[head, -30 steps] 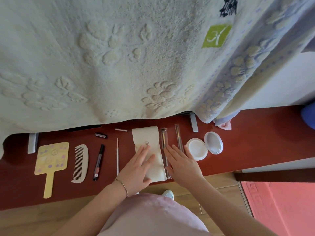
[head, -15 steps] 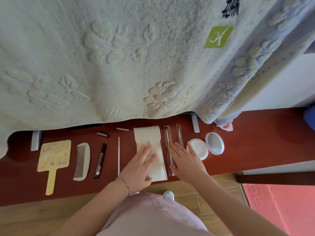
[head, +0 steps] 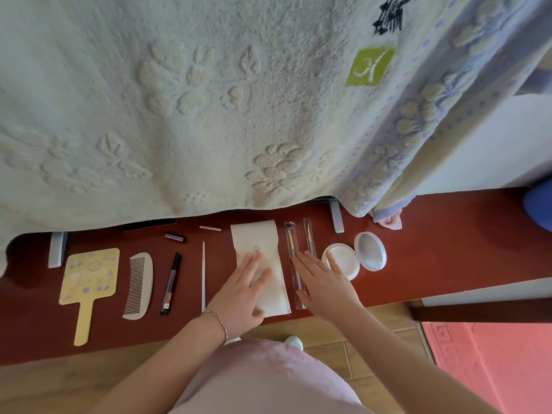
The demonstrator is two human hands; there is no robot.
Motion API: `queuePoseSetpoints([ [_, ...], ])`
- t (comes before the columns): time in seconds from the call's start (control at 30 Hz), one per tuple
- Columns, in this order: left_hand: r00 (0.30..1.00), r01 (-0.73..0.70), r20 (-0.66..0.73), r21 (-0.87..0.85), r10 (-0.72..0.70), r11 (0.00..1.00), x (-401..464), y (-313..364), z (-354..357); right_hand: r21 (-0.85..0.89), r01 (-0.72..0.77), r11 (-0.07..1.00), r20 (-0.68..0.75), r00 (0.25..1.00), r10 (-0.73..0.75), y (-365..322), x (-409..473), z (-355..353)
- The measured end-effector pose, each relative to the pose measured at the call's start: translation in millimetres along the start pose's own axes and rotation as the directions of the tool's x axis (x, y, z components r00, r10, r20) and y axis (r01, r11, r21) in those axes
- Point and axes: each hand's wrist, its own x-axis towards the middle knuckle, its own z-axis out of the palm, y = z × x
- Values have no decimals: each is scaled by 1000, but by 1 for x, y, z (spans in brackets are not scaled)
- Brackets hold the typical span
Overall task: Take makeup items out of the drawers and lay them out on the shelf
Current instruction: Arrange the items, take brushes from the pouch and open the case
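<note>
The cream pouch [head: 259, 264] with a ring snap lies flat on the dark red shelf [head: 433, 264], its flap end toward the hanging towels. The left hand [head: 242, 297] rests on the pouch with fingers straight and spread, gripping nothing. Just to the pouch's right lie two makeup brushes in clear sleeves, one long [head: 294, 264] and one shorter [head: 309, 237]; the right hand [head: 324, 286] lies flat over their lower ends, fingers extended and relaxed, its fingertips reaching the edge of the open white compact [head: 355, 258]. Left of the pouch, a thin white stick [head: 203, 276], a black pen-shaped liner [head: 171, 283], a white comb [head: 139, 285] and a yellow hand mirror [head: 89, 282] are laid out side by side, well apart. Behind them sit a small dark tube [head: 175, 237] and a short pale stick [head: 210, 228]. A pale embossed towel [head: 179, 100] and a blue-patterned one [head: 418, 121] hang over the shelf's rear.
</note>
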Motion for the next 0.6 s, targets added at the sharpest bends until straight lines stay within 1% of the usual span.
queuePoseSetpoints([
  [0.13,1000,-1,1,2,1,1000,0,0,-1,21,5,1000,-12,1000,-5,0,0,-2],
  [0.23,1000,2,5,17,-2,1000,-1,-1,0,78,-31,996,-92,995,38,10,-6,-14],
  [0.33,1000,3,3,22,-3,1000,0,-1,0,13,-109,994,-128,986,110,32,-12,-25],
  [0.43,1000,-5,-4,27,5,1000,2,1,-1,-55,-148,988,-97,985,142,49,-13,-31],
  [0.6,1000,-13,-14,25,14,1000,7,2,-2,-187,-147,971,-16,989,147,55,-6,-37],
])
